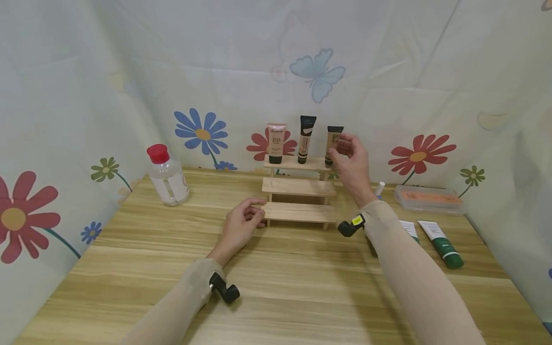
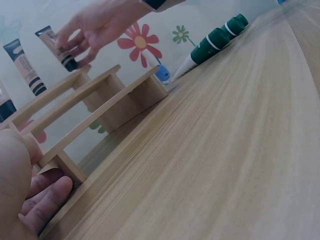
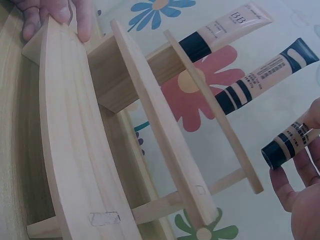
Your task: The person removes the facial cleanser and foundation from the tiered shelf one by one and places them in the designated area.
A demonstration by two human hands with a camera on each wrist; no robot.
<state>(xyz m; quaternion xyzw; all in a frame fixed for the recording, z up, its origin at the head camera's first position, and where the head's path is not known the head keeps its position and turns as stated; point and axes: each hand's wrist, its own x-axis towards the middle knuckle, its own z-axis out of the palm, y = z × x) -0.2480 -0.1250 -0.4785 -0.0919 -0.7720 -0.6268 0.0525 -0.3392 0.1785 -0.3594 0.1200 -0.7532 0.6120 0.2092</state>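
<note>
A three-step wooden display stand (image 1: 299, 185) stands on the table. My left hand (image 1: 243, 220) grips the left end of its lowest step, fingers partly hidden under the board in the left wrist view. On the top step a pink BB cream tube (image 1: 276, 143) and a taller beige tube with black ends (image 1: 304, 139) stand upright on their caps. With my right hand (image 1: 353, 163) I pinch a smaller beige tube (image 1: 333, 139), cap down, at the right end of the top step. A gap shows between that tube's black cap (image 3: 274, 155) and the step in the right wrist view.
A clear bottle with a red cap (image 1: 168, 177) stands at the back left. At the right lie green-and-white tubes (image 1: 442, 244) and a clear plastic case with orange contents (image 1: 429, 199). Behind my right wrist is a white-tipped blue item (image 1: 380, 189). A flowered curtain hangs behind the table.
</note>
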